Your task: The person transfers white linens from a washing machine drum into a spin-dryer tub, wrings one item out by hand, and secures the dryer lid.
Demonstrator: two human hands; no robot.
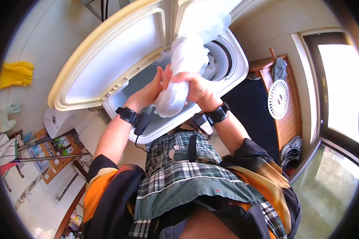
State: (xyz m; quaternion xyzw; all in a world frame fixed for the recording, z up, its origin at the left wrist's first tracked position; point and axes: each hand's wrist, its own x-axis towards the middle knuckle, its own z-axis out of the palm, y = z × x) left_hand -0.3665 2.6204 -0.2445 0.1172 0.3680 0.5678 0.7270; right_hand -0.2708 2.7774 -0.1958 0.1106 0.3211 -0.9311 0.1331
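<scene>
A bunched, wet-looking white cloth (185, 51) is gripped between my two hands above an open twin-tub washing machine (238, 71). My left hand (152, 89) presses against the cloth's left side, its fingers partly hidden behind it. Wrapped round the cloth from the right is my right hand (196, 89). The cloth's lower end bulges out below my hands, while its upper part stretches up past the smaller round tub (227, 59). More pale fabric (211, 68) lies inside that tub. Under my left hand is the larger tub (137, 79), its contents mostly hidden.
The machine's raised lid (115, 51) stands up at the left. Yellow rubber gloves (16, 75) and a pale green glove (8, 116) hang at far left. To the right are a wooden cabinet (290, 119), a round white slotted disc (278, 99) and grey clogs (292, 153).
</scene>
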